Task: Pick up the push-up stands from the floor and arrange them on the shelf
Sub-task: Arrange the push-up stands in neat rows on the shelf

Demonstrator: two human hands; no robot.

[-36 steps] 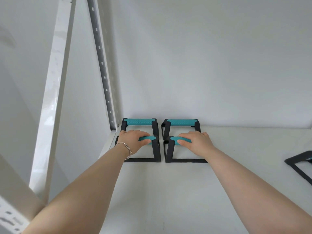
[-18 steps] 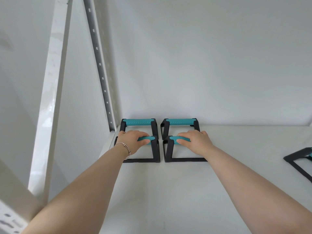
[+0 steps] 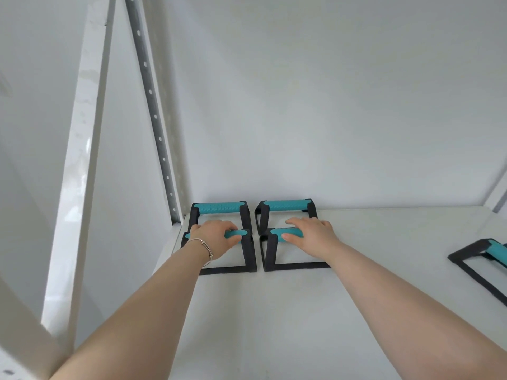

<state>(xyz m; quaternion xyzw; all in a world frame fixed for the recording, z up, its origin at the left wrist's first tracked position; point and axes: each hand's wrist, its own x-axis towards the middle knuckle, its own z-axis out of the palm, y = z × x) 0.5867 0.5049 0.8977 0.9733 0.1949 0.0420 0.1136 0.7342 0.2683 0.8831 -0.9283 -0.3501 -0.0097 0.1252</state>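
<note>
Shelf (image 3: 301, 319): white, flat board, backed by a plain white wall; a grey perforated upright rail (image 3: 153, 116) runs down to its rear left corner, with a white post (image 3: 79, 165) standing nearer on the left.

Push-up stands, black frames with teal grips, five in view, all on the shelf:
- Rear left stand (image 3: 219, 208): upright against the back wall, just beside the rail's foot.
- Rear right stand (image 3: 286, 205): upright against the back wall, just beside the rear left stand, a narrow gap between them.
- Front left stand (image 3: 248, 253): directly in front of the rear left one, base flat on the shelf.
- Front right stand (image 3: 270, 250): directly in front of the rear right one, base flat on the shelf, near but apart from the front left stand.
- Fifth stand (image 3: 478, 256): well apart at the right edge of view, cut off by the frame, turned at an angle to the others.

Left hand (image 3: 216, 238): palm down over the grip of the front left stand, fingers (image 3: 233, 238) curled around the teal bar, holding it. A thin bracelet (image 3: 204, 246) circles the wrist.

Right hand (image 3: 312, 237): palm down on the grip of the front right stand, thumb along the near side of the bar and the other fingers (image 3: 296, 222) reaching over its far side, holding it.

Both forearms are bare and extend from the bottom corners of the view.
</note>
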